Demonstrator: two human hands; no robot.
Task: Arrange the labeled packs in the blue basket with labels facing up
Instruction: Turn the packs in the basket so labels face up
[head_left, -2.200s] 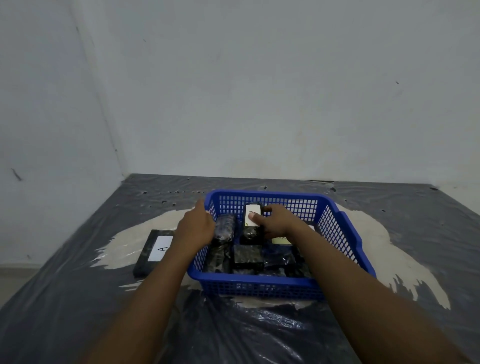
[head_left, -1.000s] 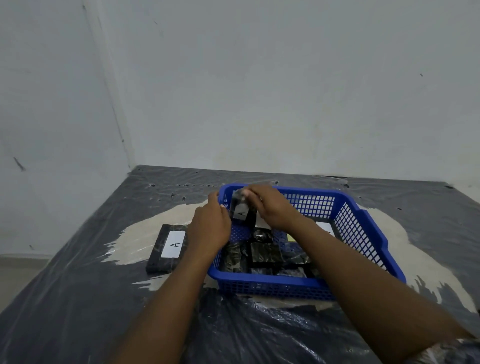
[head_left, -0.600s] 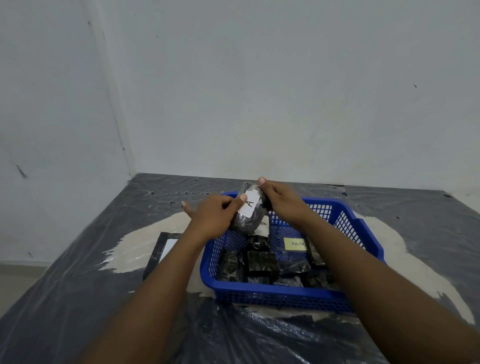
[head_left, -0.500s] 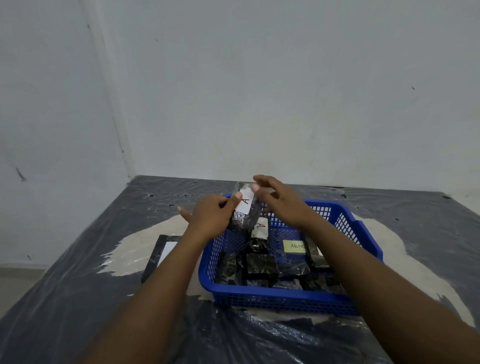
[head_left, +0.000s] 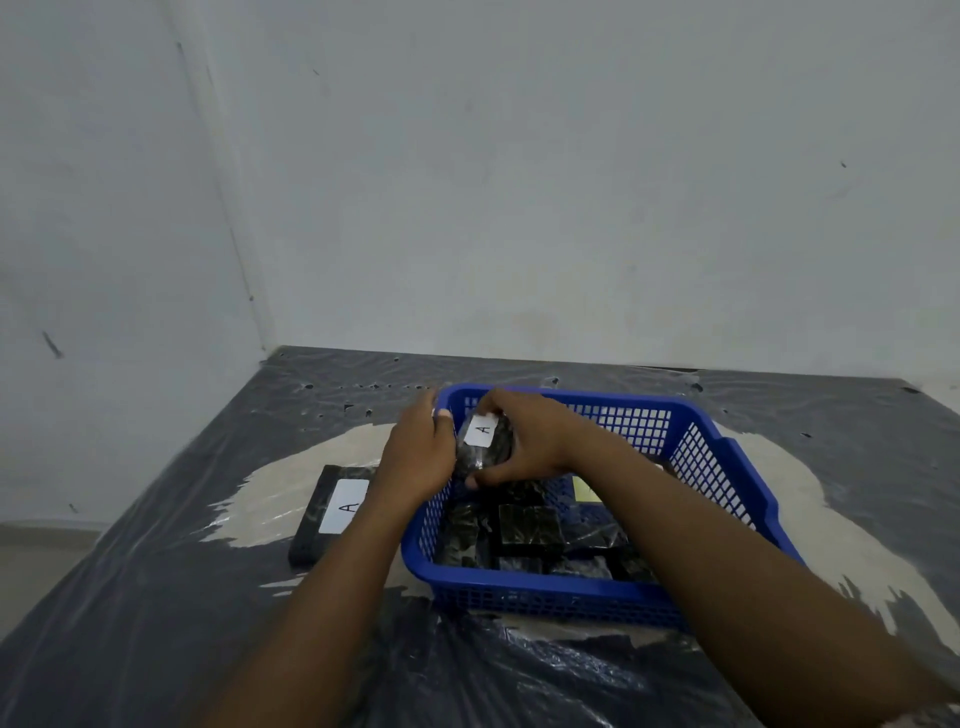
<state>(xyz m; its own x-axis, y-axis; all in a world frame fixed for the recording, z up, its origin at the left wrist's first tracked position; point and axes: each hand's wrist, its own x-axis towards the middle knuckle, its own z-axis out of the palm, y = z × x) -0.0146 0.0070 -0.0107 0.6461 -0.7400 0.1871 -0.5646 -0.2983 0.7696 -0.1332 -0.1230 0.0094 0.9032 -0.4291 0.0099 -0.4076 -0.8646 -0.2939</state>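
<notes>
Both hands seat an "A" pack in the far-left corner of the blue basket (head_left: 737, 499).
Right hand (head_left: 524, 441) curls closed around the wrapped pack (head_left: 485, 447); left hand (head_left: 421, 457), fingers loosely bent, braces its left side, likely steadying it. Label up, long axis toward basket's far wall.

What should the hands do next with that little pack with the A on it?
Probably lower the pack into the back left corner of the basket and let go. Its A label already faces up, and the right hand and left hand hold it just above that spot.
</notes>
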